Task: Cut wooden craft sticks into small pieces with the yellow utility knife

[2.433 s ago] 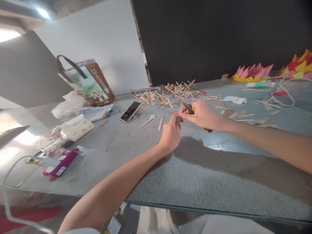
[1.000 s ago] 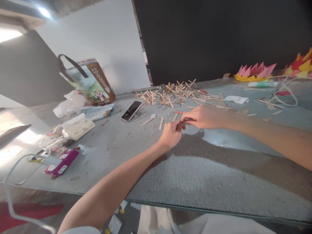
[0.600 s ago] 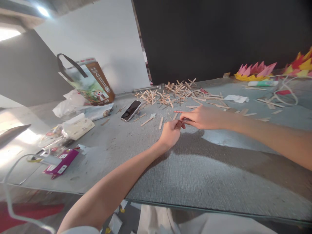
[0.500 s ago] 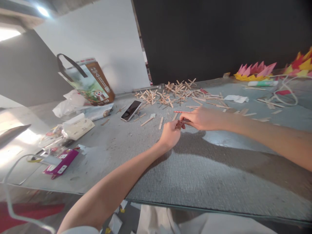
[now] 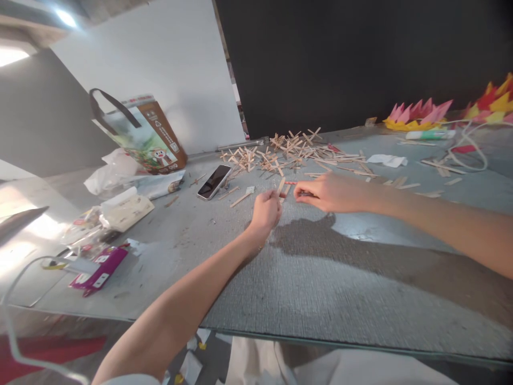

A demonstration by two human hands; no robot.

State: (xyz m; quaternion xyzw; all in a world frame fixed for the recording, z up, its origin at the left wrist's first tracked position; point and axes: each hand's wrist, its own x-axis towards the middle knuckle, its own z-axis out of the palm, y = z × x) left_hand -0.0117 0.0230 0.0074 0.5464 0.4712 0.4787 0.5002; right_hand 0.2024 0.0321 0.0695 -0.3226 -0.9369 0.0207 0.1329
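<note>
My left hand (image 5: 266, 210) is closed in a pinch just above the grey table, its fingers on a flat wooden craft stick (image 5: 281, 185) that points up and away. A second stick lies close behind it. A short gap to the right, my right hand (image 5: 323, 192) is curled with its fingers together. A thin red-and-white stick (image 5: 290, 183), like a slim pen, juts left from its fingers; the part inside the hand is hidden. Farther back spreads a heap of craft sticks (image 5: 276, 155), several glued or laid in crosses.
A phone (image 5: 214, 182) lies left of the heap. At the left stand a printed bag (image 5: 160, 133), plastic packaging and a purple packet (image 5: 100, 271). Pink and yellow paper flowers (image 5: 420, 115), a glue tube (image 5: 429, 135) and a white cable are at the back right.
My hands have come apart. The left hand has moved left with a craft stick now showing in it, while the right stays nearly in place with the red-and-white stick.
</note>
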